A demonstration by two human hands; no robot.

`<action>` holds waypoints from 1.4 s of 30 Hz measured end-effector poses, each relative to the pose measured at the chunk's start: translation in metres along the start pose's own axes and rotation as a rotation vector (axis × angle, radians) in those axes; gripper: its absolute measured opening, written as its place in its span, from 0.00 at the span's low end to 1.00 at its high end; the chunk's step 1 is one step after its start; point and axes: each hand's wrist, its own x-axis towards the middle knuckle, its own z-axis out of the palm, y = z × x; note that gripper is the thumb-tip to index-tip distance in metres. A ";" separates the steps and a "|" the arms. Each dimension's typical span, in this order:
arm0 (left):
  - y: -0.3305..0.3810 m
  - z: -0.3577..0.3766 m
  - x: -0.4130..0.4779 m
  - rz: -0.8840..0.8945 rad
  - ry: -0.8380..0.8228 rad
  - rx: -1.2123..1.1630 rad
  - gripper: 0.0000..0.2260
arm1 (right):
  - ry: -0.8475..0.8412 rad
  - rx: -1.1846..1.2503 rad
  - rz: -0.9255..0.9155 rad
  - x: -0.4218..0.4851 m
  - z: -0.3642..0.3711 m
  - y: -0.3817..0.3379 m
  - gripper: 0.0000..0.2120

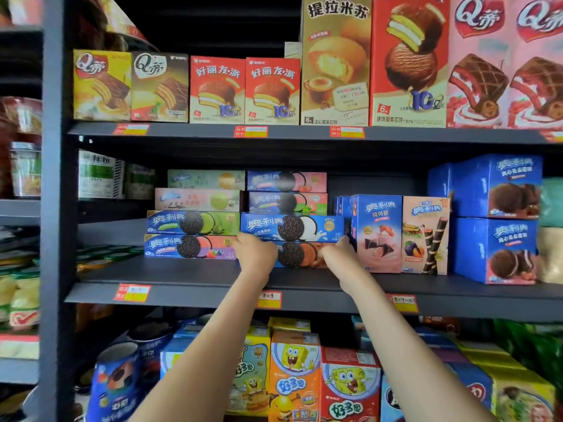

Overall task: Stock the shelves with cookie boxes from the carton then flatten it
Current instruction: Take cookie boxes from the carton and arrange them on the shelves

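stocking looks well underway: the middle shelf [189, 274] is already lined with oreo stacks [192, 236], and a lower oreo box [300, 254] is being set in under the upper oreo box [292, 228]. its left end is gripped by the left hand [256, 254] and its right end by the right hand [338, 254]. the fingers are probably curled round it, but the fingertips are hidden behind the knuckles. the carton isn't shown anywhere, so the number of boxes left can't be told. flattening is not yet done.

I get soft, even light on the middle shelf [189, 271]; its back is dark, and left of it the frame blurs and bows.
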 end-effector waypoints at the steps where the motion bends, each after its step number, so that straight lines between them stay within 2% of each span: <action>1: -0.001 -0.001 0.001 0.002 -0.004 0.000 0.21 | -0.001 -0.006 0.001 0.001 0.001 0.000 0.27; 6: -0.003 -0.011 0.007 0.000 -0.059 0.010 0.18 | -0.004 -0.008 0.002 0.006 0.003 0.002 0.28; 9: -0.006 -0.023 0.014 0.005 -0.092 0.036 0.16 | 0.027 -0.097 -0.044 0.003 0.005 0.001 0.29; 12: -0.007 -0.035 0.021 0.077 -0.082 0.149 0.17 | 0.092 -0.318 -0.231 -0.010 0.009 0.000 0.34; 15: -0.008 -0.043 0.028 0.218 -0.097 0.268 0.26 | 0.133 -0.510 -0.472 -0.026 0.019 -0.008 0.32; 19: -0.010 -0.049 0.038 0.320 -0.123 0.392 0.28 | 0.026 -0.681 -0.737 -0.034 0.041 -0.021 0.29; 21: -0.013 -0.053 0.047 0.338 -0.126 0.478 0.27 | -0.050 -0.744 -0.809 -0.033 0.053 -0.028 0.29; 25: -0.025 -0.066 0.069 0.375 -0.199 0.652 0.32 | -0.159 -0.876 -0.899 -0.031 0.084 -0.040 0.31; 29: -0.035 -0.084 0.085 0.474 -0.214 0.882 0.35 | -0.232 -0.949 -0.933 -0.029 0.122 -0.057 0.34; 32: -0.041 -0.096 0.103 0.486 -0.204 1.014 0.35 | -0.252 -1.030 -0.903 -0.024 0.148 -0.071 0.35; 38: -0.051 -0.108 0.122 0.491 -0.163 1.038 0.36 | -0.233 -1.118 -0.715 -0.014 0.180 -0.084 0.35; 42: -0.054 -0.111 0.128 0.506 -0.151 1.018 0.35 | -0.242 -1.169 -0.673 -0.013 0.190 -0.084 0.34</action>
